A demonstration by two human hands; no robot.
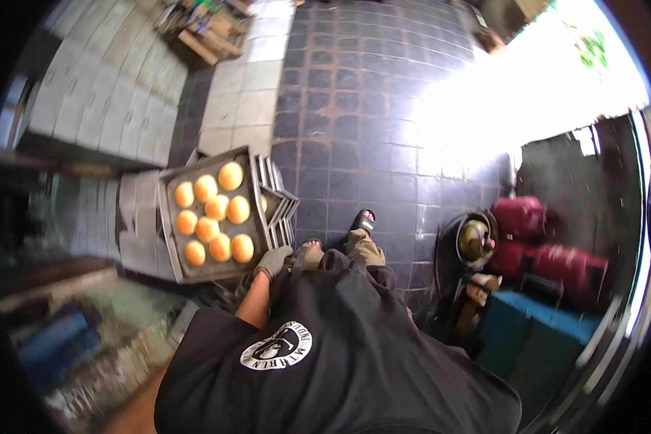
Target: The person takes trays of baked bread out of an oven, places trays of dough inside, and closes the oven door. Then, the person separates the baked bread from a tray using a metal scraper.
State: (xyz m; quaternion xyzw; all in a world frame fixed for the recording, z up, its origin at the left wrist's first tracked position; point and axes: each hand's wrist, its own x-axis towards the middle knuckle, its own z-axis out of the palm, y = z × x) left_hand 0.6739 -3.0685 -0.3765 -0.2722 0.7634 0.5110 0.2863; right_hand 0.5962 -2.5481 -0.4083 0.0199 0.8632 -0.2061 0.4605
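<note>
My left hand (273,262), in a grey knitted glove, is at the near right corner of a metal baking tray (168,233). Its fingers look closed around the tray's edge, though the grip is partly hidden. Several round golden buns (216,207) with shiny tops sit on the tray, some touching each other. Beneath and to its right, the edges of more metal trays (285,210) stick out at uneven angles. Another bun shows between them. My right hand is out of view.
Dark floor tiles (340,145) stretch ahead, with my sandalled feet on them. To the right are red gas cylinders (521,217), a round metal pot (461,253) and a blue box (532,315). White cabinets (94,94) and a wooden crate (199,47) stand at the left.
</note>
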